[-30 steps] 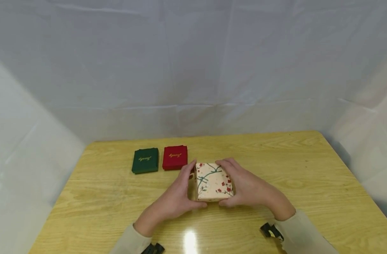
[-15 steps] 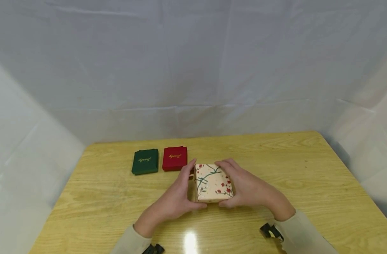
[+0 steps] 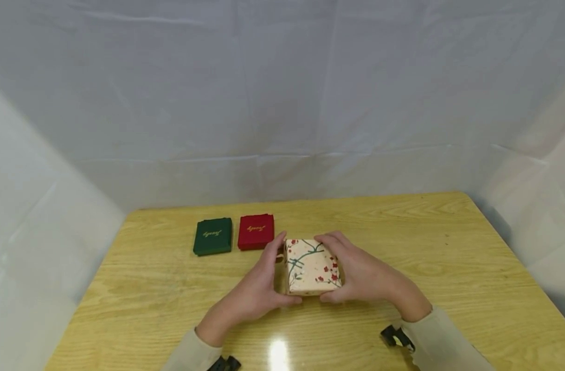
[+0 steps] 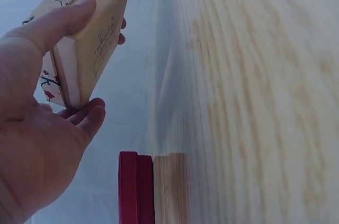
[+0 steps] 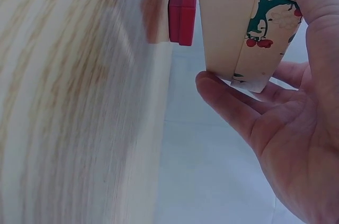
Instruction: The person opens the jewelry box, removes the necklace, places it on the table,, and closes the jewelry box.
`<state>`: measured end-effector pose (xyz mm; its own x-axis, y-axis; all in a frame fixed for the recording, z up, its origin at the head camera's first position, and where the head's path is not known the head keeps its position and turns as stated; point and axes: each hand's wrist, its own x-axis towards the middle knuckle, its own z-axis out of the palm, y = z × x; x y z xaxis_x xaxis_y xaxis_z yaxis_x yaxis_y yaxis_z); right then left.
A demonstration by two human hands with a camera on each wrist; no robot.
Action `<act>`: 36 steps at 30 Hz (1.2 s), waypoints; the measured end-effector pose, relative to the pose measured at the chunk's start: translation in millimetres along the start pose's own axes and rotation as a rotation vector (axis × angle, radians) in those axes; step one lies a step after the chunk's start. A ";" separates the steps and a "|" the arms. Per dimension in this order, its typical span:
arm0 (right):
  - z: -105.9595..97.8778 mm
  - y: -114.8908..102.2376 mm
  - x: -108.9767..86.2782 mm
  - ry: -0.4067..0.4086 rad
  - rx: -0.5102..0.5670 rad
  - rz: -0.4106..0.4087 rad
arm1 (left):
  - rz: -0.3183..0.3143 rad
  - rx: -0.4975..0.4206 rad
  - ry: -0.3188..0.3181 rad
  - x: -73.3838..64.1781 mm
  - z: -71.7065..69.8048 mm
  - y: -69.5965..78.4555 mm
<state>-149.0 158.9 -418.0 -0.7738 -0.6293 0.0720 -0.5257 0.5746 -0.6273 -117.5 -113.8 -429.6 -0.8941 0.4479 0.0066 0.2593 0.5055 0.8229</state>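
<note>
A small cream box with red blossoms and green branches on its lid is held off the table between both hands. My left hand grips its left side, thumb on the near edge and fingers at the far edge. From the other side, my right hand grips the box the same way. In the left wrist view the box has faint print on its near side face, and its lid is on. The right wrist view shows the box over my right fingers.
A red box with gold lettering stands behind the left hand, and a matching green box is to its left. All of this is on a wooden table, with white sheeting hung behind and at both sides.
</note>
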 end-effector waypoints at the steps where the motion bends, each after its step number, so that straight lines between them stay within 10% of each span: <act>1: -0.2 0.1 -0.2 0.000 0.001 0.000 | -0.001 -0.001 -0.001 0.2 0.0 0.1; 36: -22.4 8.0 -10.4 0.071 -0.127 -0.005 | 0.011 0.072 -0.039 -0.9 -0.7 -2.9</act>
<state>-153.1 181.8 -406.4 -0.7916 -0.5966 0.1324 -0.5668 0.6357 -0.5241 -117.7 -116.2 -431.6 -0.8765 0.4813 -0.0077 0.2962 0.5518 0.7796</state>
